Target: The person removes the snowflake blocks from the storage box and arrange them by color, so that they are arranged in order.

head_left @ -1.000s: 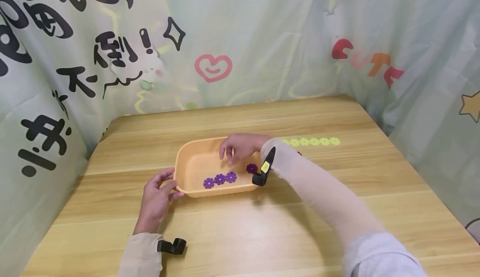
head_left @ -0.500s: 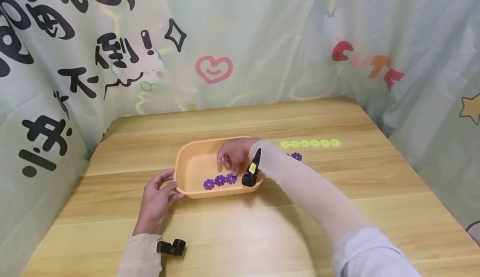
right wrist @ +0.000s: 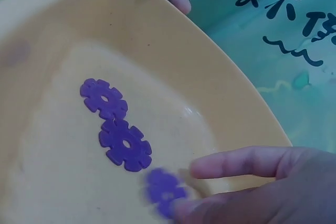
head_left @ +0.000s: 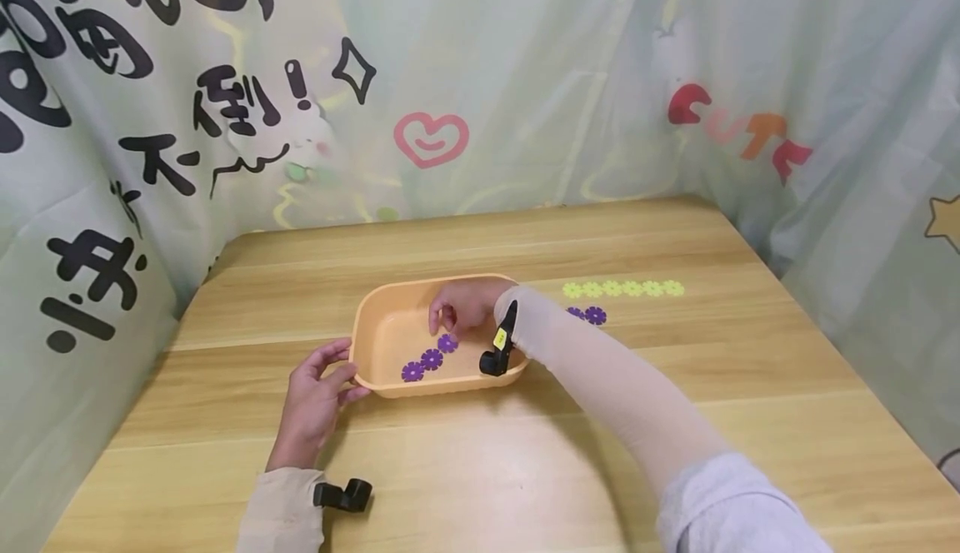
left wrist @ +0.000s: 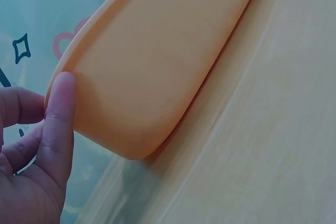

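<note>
My left hand (head_left: 318,403) pinches the left end of an orange plastic basin (head_left: 420,391), thumb along the outside of its rim in the left wrist view. Inside the basin three purple snowflake building discs (head_left: 432,359) lie in a slanting chain, edges meeting or overlapping. Reaching in from the right, my right hand (head_left: 467,303) has its thumb tip over the edge of the nearest disc (right wrist: 164,190), which looks blurred. The index finger (right wrist: 236,162) stretches out above that disc, apart from the thumb. The other fingers are hidden.
On the wooden table (head_left: 480,470), right of the basin, lies a row of several yellow discs (head_left: 622,288). Closer in, purple discs (head_left: 596,316) are partly covered by my right sleeve (head_left: 585,345). A printed curtain (head_left: 540,103) surrounds the table's far and side edges.
My right hand has moved down and left to the end purple disc. The chain has swung, its right end away from me. The left hand stays at the basin's rim.
</note>
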Demonstrator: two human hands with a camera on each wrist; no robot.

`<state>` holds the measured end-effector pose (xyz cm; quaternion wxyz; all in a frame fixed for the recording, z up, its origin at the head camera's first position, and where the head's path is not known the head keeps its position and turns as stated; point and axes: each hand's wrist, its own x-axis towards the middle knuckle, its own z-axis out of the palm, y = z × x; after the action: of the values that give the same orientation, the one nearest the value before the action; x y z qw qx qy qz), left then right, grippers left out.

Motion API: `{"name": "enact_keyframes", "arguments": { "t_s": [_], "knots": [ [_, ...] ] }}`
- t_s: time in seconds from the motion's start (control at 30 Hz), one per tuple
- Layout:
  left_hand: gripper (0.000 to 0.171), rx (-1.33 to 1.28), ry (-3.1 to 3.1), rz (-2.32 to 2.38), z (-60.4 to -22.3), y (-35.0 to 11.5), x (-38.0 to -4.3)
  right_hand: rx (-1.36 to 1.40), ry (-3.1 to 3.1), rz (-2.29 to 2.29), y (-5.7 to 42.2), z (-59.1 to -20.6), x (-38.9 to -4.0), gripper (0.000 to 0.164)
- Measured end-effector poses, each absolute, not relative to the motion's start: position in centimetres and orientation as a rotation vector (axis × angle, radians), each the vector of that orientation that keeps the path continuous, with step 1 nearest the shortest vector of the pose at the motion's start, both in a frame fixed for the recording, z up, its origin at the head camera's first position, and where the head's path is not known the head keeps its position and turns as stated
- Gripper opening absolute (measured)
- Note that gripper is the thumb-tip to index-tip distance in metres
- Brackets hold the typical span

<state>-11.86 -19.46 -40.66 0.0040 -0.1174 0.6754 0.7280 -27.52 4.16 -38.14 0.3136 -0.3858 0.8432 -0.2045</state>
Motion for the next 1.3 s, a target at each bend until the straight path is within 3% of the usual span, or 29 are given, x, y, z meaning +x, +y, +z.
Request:
{"name": "enact_keyframes", "arguments": {
  "t_s": [0.17,0.4,1.3],
  "knots": [
    [0.042,-0.363,2.122,2.29,-40.62,-19.47,-11.88,-1.091,2.289,-0.5,4.06,-38.12,-27.71,0.027],
    [0.042,-0.354,2.114,2.288,-40.53,-19.42,-11.85,-0.99,2.258,-0.516,4.12,-38.0,-27.53,0.038],
    [0.042,-0.371,2.139,2.24,-40.34,-19.46,-11.72,-1.025,2.33,-0.407,4.61,-37.43,-26.82,0.024]
  ]
}}
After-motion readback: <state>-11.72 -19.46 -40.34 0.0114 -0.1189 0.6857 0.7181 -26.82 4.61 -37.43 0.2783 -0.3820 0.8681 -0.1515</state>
